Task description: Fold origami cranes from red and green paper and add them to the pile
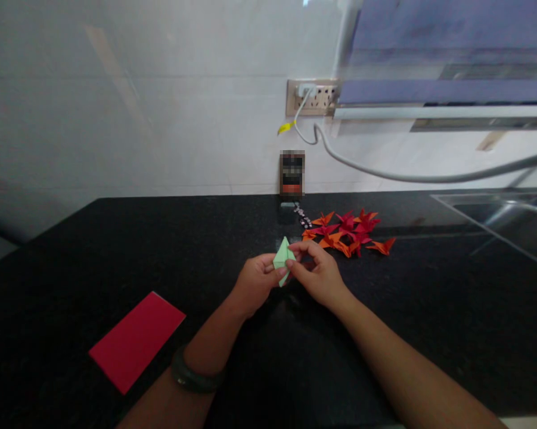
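A pale green folded paper, kite-shaped with pointed ends, is held up over the black counter between both hands. My left hand pinches its lower left side, thumb on the front. From the right, my right hand grips its other edge with thumb and fingers. The fingertips behind the paper are partly hidden. Just beyond my right hand lies a cluster of red and orange folded paper cranes.
A stack of red paper lies at the left on the black counter. A phone-like object with a beaded strap leans against the wall. A white cable runs from the wall socket. A sink edge is at right.
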Motion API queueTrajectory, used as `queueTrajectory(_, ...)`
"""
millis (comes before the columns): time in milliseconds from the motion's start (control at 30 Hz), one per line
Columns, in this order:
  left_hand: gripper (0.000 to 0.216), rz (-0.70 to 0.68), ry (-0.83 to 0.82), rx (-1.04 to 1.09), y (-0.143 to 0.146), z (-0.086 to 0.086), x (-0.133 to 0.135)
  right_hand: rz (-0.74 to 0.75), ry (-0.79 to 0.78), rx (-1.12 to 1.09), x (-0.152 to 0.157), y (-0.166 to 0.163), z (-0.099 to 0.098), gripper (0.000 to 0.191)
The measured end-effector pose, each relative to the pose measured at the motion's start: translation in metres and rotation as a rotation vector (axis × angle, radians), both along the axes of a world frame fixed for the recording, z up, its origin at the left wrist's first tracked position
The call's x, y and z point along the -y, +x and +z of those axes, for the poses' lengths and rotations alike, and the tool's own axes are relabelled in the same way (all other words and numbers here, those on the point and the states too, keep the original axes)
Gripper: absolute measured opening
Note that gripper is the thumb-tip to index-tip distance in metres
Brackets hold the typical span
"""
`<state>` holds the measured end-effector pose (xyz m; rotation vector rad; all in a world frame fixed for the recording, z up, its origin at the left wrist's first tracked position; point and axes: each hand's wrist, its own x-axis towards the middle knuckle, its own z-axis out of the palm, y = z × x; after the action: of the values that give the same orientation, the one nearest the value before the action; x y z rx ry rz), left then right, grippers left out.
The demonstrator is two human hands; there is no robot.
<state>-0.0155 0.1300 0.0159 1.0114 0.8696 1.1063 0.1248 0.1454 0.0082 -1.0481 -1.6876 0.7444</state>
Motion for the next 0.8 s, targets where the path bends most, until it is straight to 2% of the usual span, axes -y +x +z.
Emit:
queueTrajectory(500, 0.025, 0.08, -0.003, -0.16, -0.0012, 0.0055, 0.0012, -0.045, -0.035, -0.048, 0.0019, -0.001, 0.0056, 0.017)
queueTrajectory(700, 0.034, 0.026, -0.08, -0.091, -0.0041, 0.002, 0.0004, -0.078, -0.038, -0.151, -0.0019, -0.0003, 0.0024, 0.015)
queueTrajectory(800, 0.035, 0.036, -0.046, -0.151, -0.0027, 0.0033, 0.0015, -0.128, 0.01, -0.074, -0.0024, 0.0005, 0.0022, 0.012)
